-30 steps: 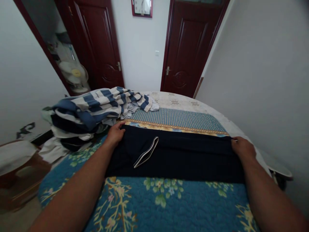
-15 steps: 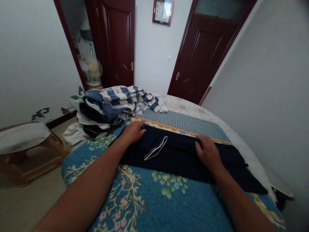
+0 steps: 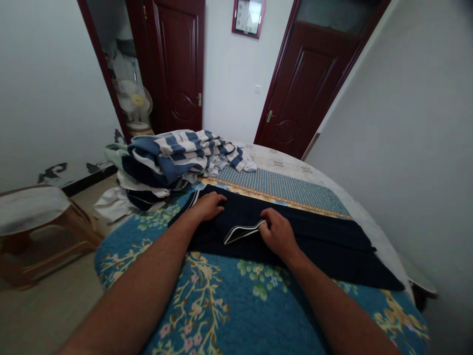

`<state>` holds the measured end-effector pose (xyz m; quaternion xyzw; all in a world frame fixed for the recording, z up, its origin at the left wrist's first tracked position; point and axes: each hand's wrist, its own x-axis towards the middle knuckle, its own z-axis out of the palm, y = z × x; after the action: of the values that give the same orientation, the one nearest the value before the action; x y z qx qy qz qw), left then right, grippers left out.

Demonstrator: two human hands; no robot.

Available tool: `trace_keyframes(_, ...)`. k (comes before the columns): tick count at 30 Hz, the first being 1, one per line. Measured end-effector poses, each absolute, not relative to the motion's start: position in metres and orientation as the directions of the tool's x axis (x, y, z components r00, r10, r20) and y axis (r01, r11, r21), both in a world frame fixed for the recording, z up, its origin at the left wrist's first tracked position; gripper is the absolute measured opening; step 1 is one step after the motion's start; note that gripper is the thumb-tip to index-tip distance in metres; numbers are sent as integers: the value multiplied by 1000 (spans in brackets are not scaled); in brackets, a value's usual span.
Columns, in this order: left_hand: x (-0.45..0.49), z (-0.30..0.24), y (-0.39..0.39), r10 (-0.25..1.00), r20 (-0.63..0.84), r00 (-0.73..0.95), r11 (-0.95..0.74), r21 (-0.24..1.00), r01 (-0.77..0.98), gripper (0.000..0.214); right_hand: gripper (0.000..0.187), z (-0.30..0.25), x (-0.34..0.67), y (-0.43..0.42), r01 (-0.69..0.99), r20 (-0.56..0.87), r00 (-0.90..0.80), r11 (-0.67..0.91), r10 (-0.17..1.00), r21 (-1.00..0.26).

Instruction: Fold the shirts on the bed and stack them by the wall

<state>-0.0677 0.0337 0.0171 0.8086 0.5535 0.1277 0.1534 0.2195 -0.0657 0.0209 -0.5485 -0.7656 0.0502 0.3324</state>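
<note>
A dark navy garment (image 3: pixel 325 236), folded into a long strip, lies across the blue floral quilted cloth (image 3: pixel 236 305). White-striped trim shows on a cuff-like opening in its middle and along its left end. My left hand (image 3: pixel 210 206) rests on the left part of the garment, thumb and fingers apart. My right hand (image 3: pixel 278 234) is closed at the right end of the striped cuff (image 3: pixel 238 232), with thumb and fingers pinching the edge.
A heap of clothes (image 3: pixel 181 158) with a blue-and-white striped piece on top lies at the table's back left. A wooden stool (image 3: pixel 40 231) stands on the left. A pale tablecloth (image 3: pixel 295 165) shows at the far edge. Behind are a fan (image 3: pixel 136 101) and dark red doors (image 3: pixel 306 84).
My right hand has moved left across the garment and closed on the striped cuff, pulling its end rightward. My left hand has shifted slightly right, and striped trim now shows beside it.
</note>
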Motion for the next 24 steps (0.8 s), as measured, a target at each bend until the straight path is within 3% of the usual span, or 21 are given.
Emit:
trace_keyframes(5,-71,22,31,914,5,407,-375,396,838,57,20,22,235,-87,895,213,-233,295,949,-334)
trace_keyframes(10,-74,32,26,906,-4,423,-382,423,822,63,12,32,226,-91,907,89,-340,351,936,-230)
trace_keyframes(17,-79,46,18,869,-22,493,-431,453,780,54,3,36,226,-95,920,103,-353,365,930,-141)
trace_keyframes(21,-78,70,1,791,-81,606,-507,466,725,36,14,25,229,-89,920,149,-321,345,935,-186)
trace_keyframes(24,-69,89,-16,733,-151,664,-507,530,680,43,22,19,230,-84,915,168,-298,331,940,-231)
